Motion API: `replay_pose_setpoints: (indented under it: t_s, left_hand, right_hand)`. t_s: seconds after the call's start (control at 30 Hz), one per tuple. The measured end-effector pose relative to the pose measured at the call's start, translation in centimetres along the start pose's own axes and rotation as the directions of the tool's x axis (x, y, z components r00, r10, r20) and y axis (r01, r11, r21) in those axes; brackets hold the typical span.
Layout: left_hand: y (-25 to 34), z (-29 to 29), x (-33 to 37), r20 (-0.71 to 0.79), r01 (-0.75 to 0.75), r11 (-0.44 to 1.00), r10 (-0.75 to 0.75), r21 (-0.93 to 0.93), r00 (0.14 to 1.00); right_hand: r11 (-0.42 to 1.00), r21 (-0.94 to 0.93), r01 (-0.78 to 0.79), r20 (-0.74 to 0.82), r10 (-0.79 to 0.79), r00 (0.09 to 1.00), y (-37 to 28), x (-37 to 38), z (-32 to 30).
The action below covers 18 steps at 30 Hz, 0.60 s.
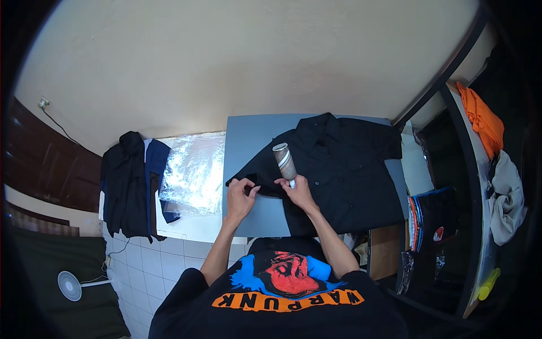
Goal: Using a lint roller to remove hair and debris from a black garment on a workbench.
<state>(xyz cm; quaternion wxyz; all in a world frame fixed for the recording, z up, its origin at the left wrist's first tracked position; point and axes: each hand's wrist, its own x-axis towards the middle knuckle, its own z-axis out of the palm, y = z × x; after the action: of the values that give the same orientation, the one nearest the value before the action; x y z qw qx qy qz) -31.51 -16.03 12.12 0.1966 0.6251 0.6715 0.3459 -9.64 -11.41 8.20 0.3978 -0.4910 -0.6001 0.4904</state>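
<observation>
A black short-sleeved button shirt point(353, 175) lies spread out on a grey board point(248, 135), its collar toward the wall. In my right hand point(300, 195) is a lint roller point(285, 162), gripped by its white handle with the roll pointing away from me. The roll stands over the shirt near its left sleeve; whether it touches the cloth I cannot tell. At the edge of that sleeve, the fingers of my left hand point(240, 198) are pinched on the black cloth.
Left of the board, clear plastic bags point(195, 172) lie on a white surface, beside black and navy garments point(127, 183). Folded clothes point(432, 217) stand at the right. An orange cloth point(480, 118) and a beige cloth point(507, 198) hang on a dark frame. A white fan point(70, 285) stands lower left.
</observation>
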Motion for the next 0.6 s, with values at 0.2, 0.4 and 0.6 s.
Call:
replay_pose_setpoints:
  t_s: [0.2,0.4,0.6]
  left_hand:
    - [-3.0,-1.6,-0.1,0.19,-0.155,0.958,0.203,-0.24,0.961]
    - [-4.2,0.5,-4.1,0.197,0.109,0.965,-0.062,-0.239,0.978]
    - [-2.9,3.7,-4.8,-0.062,0.226,0.884,-0.274,-0.409,0.96]
  right_hand:
    - [0.988,-0.147,0.053,-0.003,-0.054,0.999,0.8,-1.1,-0.4]
    - [0.99,-0.107,0.091,0.001,-0.092,0.996,0.7,-1.3,-0.6]
    - [0.971,-0.235,0.038,-0.094,-0.062,0.994,2.0,-2.6,0.2]
